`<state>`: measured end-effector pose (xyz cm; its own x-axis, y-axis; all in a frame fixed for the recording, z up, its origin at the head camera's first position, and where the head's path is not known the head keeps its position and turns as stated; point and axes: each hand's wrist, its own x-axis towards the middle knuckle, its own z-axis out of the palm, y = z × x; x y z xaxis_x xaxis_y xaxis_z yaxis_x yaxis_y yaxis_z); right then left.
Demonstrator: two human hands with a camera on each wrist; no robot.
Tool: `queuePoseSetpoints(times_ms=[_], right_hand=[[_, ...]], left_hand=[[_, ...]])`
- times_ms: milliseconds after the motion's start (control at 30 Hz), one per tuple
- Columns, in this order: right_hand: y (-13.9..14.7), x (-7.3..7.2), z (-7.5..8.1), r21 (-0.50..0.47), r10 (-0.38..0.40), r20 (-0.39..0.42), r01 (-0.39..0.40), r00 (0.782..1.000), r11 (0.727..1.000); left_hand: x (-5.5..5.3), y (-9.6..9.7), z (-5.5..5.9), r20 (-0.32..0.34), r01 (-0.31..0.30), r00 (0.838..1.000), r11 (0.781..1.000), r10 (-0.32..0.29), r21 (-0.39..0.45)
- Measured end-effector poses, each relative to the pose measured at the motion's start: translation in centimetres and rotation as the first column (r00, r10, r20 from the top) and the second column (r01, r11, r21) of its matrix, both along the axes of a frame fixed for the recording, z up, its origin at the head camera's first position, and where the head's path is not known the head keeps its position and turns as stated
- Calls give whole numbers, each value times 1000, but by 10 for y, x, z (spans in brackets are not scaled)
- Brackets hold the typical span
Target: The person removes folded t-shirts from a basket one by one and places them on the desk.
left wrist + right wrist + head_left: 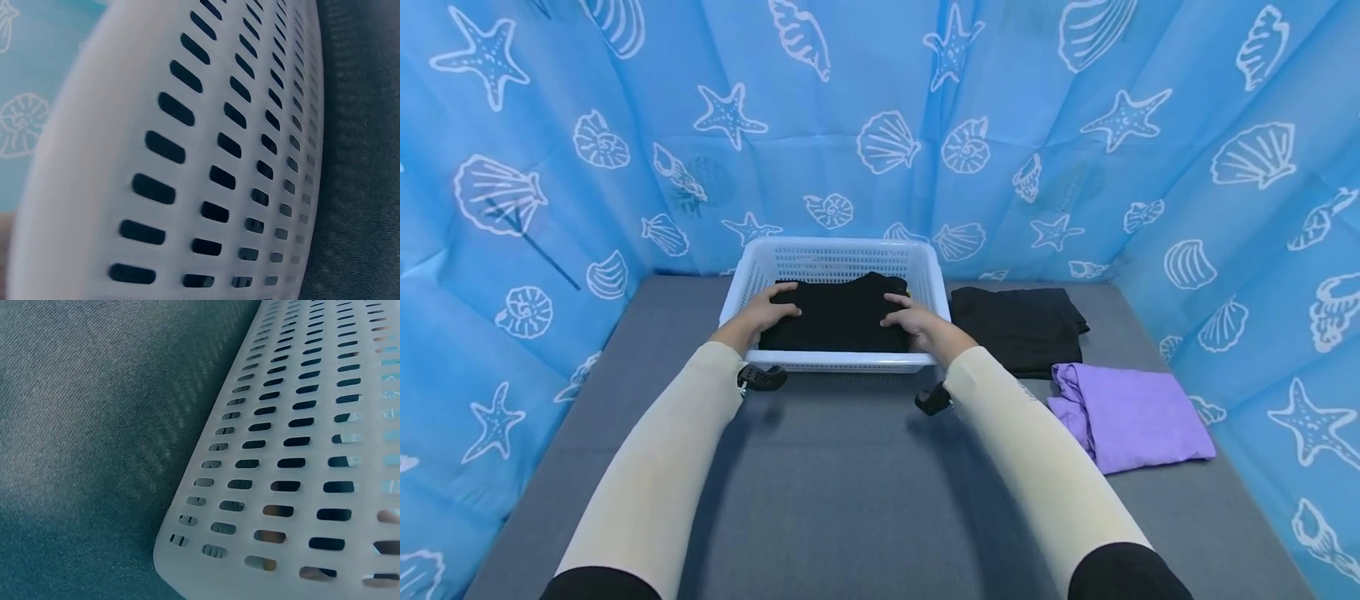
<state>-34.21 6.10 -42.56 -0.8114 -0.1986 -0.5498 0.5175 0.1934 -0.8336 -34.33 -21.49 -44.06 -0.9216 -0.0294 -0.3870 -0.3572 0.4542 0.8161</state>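
A white perforated basket (pixel 835 358) stands on the grey surface against the curtain, and its holed wall fills much of both wrist views. Inside it lies a folded black garment (pixel 842 317). My left hand (pixel 766 312) grips the garment's left edge, its thumb on top. At the opposite edge, my right hand (pixel 917 321) holds the garment with thumb and fingers. In the right wrist view, bits of skin show through the holes of the basket wall (pixel 294 550). The undersides of both hands' grips are hidden by cloth and basket.
Right of the basket lies another folded black cloth (pixel 1015 329). A folded purple cloth (pixel 1142 417) sits nearer, touching its corner. Blue curtains (pixel 820 183) with white shells and starfish enclose the back and sides of the grey tabletop (pixel 850 483).
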Motion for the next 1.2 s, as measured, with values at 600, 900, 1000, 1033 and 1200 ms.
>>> queuePoseSetpoints(times_ms=[600, 900, 1000, 1033, 1200], right_hand=[[13, 4, 24, -197, -47, -92, 28, 995, 980], [39, 26, 47, -291, -26, -141, -17, 990, 957], [50, 34, 51, -291, -19, -153, -26, 988, 956], [54, 37, 52, -288, -18, -156, -28, 988, 957], [74, 50, 53, -261, -13, -184, -36, 983, 965]], left_hand=[[12, -9, 39, -6, -40, 999, 965, 43, 259], [33, 3, 55, -32, -27, 999, 945, 39, 325], [42, 11, 58, -63, 6, 998, 945, 16, 327], [45, 14, 58, -73, 16, 997, 943, 9, 331], [58, 31, 58, -105, 53, 994, 946, -20, 321]])
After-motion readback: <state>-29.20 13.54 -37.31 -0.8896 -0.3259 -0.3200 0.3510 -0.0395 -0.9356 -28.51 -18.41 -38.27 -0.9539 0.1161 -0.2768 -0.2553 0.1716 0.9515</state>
